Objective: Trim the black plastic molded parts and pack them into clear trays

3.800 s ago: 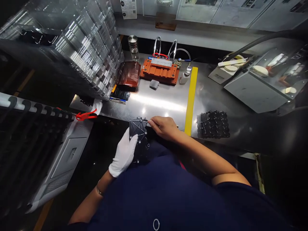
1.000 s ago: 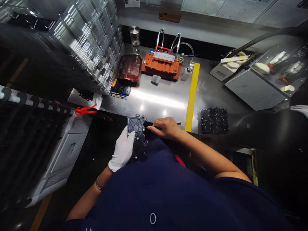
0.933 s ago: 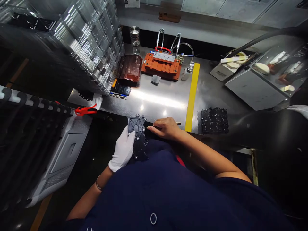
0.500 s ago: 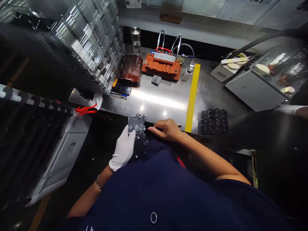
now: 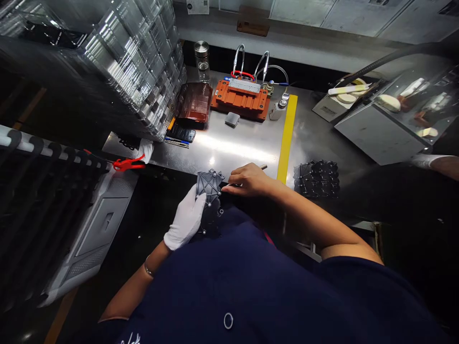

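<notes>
My left hand [image 5: 186,217], in a white glove, grips a black ribbed plastic part [image 5: 208,185] by its left side, thumb on top. The part is tilted toward me in front of the bench edge, and its lower end fades into the dark. My bare right hand [image 5: 248,180] is closed round a thin knife-like tool [image 5: 264,166], whose handle end juts out behind the knuckles. The fingertips are close to the part's right edge; the tool's tip is too small to make out. Similar black parts [image 5: 316,178] lie on the bench to the right.
The steel bench [image 5: 236,148] carries an orange fixture [image 5: 241,99], a grey block [image 5: 232,119], a small white bottle [image 5: 278,110], a glass bottle [image 5: 202,62] and a phone [image 5: 183,134]. Clear trays [image 5: 132,71] tower at left. Another person's gloved hand [image 5: 426,161] is at right.
My left hand has brought the black part slightly right. My right hand has risen a little and turned, the tool's handle end now tilting upward. Another person's gloved hand has come in at the right.
</notes>
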`<state>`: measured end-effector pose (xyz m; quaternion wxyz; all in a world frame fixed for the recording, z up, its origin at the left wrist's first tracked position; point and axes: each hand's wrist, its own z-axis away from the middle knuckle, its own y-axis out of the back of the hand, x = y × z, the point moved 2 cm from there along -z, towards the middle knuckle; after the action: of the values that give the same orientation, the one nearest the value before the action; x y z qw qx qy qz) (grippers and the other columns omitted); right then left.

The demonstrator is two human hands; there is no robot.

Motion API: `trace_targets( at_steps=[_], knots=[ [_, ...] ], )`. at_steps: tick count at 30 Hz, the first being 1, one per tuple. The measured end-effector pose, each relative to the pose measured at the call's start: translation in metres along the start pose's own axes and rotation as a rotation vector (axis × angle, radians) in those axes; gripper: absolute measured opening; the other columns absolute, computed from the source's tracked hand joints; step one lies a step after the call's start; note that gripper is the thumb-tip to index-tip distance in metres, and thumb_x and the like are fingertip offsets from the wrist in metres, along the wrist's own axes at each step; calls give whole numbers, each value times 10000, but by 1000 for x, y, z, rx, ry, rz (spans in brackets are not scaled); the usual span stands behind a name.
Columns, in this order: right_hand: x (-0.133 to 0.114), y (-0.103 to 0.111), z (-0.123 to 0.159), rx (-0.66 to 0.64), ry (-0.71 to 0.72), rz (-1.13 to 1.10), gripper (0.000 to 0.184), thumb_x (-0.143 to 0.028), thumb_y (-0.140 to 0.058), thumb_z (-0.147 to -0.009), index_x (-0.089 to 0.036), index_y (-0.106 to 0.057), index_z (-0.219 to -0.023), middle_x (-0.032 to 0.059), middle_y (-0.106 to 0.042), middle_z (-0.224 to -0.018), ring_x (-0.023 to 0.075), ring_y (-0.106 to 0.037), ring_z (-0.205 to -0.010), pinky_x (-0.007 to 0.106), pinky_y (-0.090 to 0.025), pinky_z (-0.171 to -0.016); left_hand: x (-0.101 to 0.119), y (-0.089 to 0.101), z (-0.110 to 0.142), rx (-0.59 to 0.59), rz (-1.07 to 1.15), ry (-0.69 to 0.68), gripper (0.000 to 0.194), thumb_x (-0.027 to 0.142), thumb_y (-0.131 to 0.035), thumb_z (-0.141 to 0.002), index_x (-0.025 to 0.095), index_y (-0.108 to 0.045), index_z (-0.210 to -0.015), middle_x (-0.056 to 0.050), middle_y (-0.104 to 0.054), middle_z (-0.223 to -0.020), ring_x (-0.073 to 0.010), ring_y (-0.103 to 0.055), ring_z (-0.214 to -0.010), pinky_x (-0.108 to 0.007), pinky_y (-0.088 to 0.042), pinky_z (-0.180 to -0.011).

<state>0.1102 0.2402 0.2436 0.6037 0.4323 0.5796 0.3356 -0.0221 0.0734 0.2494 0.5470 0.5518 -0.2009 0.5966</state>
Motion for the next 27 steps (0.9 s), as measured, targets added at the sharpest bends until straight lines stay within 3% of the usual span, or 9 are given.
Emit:
trace_targets(
  at_steps=[7, 17, 22, 27],
  knots=[
    [-4, -8, 0, 62, -132, 63, 566, -542, -364, -949, -169, -642, -628, 36, -586, -601, 107, -472, -546, 288, -191, -530, -5, 0, -1, 10, 26, 1, 424, 392, -430, -899, 183, -582, -1235, -80, -636, -1230, -206, -594, -1079, -324, -453, -951],
    [-2, -3, 0, 30, 12, 36, 526, -528, -420, -932, -176, -625, -598, 23, -560, -571, 100, -458, -540, 286, -187, -528, -2, -1, 1, -16, -10, -9, 404, 381, -428, -908, 169, -588, -1213, -74, -667, -1147, -193, -608, -1018, -301, -460, -915],
    [-6, -10, -1, 39, -131, 74, 561, -552, -376, -938, -167, -628, -618, 33, -585, -603, 105, -462, -549, 288, -177, -532, -6, -2, 1, 4, 16, 12, 412, 391, -437, -899, 176, -586, -1218, -78, -649, -1195, -201, -605, -1042, -318, -461, -929],
    [-12, -19, 1, 130, -284, -58, 571, -543, -344, -952, -166, -592, -602, 24, -581, -589, 96, -444, -539, 263, -209, -542, -6, 0, 0, 77, 102, 46, 389, 396, -449, -890, 169, -611, -1162, -81, -674, -1119, -204, -617, -1007, -322, -486, -893]
  ],
)
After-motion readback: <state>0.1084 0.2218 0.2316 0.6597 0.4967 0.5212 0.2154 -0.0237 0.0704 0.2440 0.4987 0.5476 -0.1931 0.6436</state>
